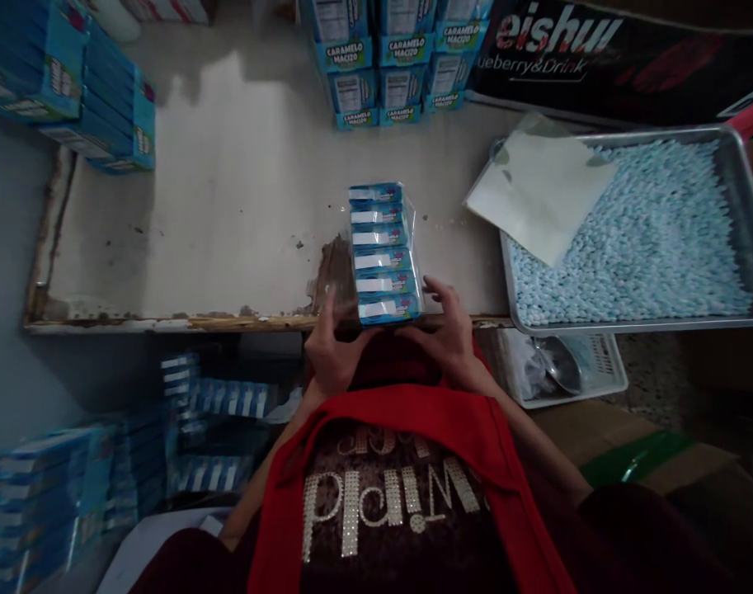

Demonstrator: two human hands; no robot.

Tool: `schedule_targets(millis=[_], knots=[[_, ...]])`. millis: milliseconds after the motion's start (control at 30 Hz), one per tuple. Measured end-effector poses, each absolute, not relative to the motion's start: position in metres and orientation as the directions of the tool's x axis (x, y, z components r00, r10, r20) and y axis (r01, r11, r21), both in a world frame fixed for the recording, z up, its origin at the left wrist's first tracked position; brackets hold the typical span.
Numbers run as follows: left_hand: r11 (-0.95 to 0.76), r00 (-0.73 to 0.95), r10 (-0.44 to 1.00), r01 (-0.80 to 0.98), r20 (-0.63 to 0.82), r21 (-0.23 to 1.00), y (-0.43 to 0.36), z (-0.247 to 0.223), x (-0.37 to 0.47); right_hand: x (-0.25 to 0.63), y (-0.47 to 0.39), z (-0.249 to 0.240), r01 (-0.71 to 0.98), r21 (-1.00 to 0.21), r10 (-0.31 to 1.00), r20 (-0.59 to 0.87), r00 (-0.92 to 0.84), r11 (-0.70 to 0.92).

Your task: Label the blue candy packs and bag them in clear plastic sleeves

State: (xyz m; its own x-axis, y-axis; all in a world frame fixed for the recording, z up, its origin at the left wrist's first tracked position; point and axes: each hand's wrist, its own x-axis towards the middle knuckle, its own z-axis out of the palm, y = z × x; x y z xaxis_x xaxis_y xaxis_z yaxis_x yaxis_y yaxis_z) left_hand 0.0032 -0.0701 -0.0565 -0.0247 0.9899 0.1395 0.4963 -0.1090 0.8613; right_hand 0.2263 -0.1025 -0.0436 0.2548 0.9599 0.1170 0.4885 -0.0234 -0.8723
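Observation:
A clear-wrapped pack of several blue boxes [382, 260] lies at the front edge of the table, with white panels on each box. Just left of the pack's near end is my left hand [337, 351], fingers apart, its thumb by the bottom edge. On the right side, my right hand [447, 334] has its fingers spread, thumb pointing toward the pack's near edge. Neither hand is closed around the pack.
Stacked blue boxes stand at the back [401, 49] and far left [116, 107]. A metal tray [599, 328] of small pale blue pieces sits right, partly under a paper sheet [540, 194]. Below are a white basket [611, 379] and more blue packs [233, 398].

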Motion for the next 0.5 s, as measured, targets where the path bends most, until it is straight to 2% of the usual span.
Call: schedule_targets(millis=[100,200,333,500], knots=[[-0.097,0.099,0.993,0.369,0.065,0.924,-0.054,-0.053,0.005,0.226,-0.095,-0.047,0.409,-0.913,0.990,0.043,0.132,-0.015],[-0.004,0.180,0.983,0.245,-0.042,0.969,-0.053,-0.048,0.010,0.218,-0.095,-0.047,0.309,-0.949,0.987,-0.022,0.159,-0.071],[0.047,0.043,0.997,0.314,-0.064,0.948,-0.074,-0.043,0.010,0.210,-0.107,-0.039,0.315,-0.941,0.963,-0.041,0.265,-0.127],[0.116,-0.027,0.993,0.411,-0.116,0.904,-0.086,-0.051,0.003,0.217,-0.115,-0.039,0.436,-0.886,0.966,-0.048,0.254,-0.158]])
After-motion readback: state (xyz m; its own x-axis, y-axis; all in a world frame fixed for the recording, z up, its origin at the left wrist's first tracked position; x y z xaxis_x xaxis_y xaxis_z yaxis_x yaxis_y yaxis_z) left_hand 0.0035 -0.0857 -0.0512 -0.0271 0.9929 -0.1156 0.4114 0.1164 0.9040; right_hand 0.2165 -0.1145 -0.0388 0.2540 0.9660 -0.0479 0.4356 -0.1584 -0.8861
